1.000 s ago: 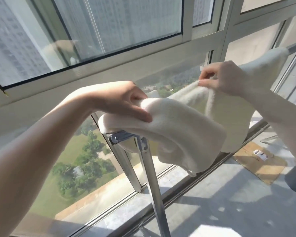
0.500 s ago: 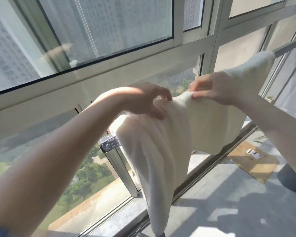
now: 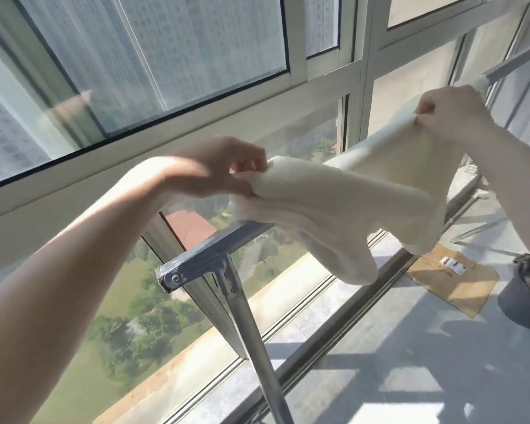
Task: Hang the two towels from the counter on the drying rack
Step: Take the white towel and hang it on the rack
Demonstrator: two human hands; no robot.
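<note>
A cream towel [image 3: 343,209] is stretched over the top bar of a metal drying rack [image 3: 208,261], sagging in folds below the bar. My left hand [image 3: 224,172] pinches the towel's left end just above the rack's corner bracket. Higher at the right, where the bar rises, my right hand [image 3: 450,114] grips the towel's other end. No second towel can be told apart in view. The rack's leg [image 3: 257,347] slants down toward the floor.
Large windows [image 3: 166,56] stand directly behind the rack, with trees and buildings far below. A flat piece of cardboard [image 3: 453,276] lies on the tiled floor at the right, beside a dark object [image 3: 527,295]. The rack's far bar [image 3: 514,61] runs up to the right.
My hands have moved apart, spreading the towel along the bar. The long hanging fold from half a second ago is pulled up, and the rack's corner bracket is uncovered.
</note>
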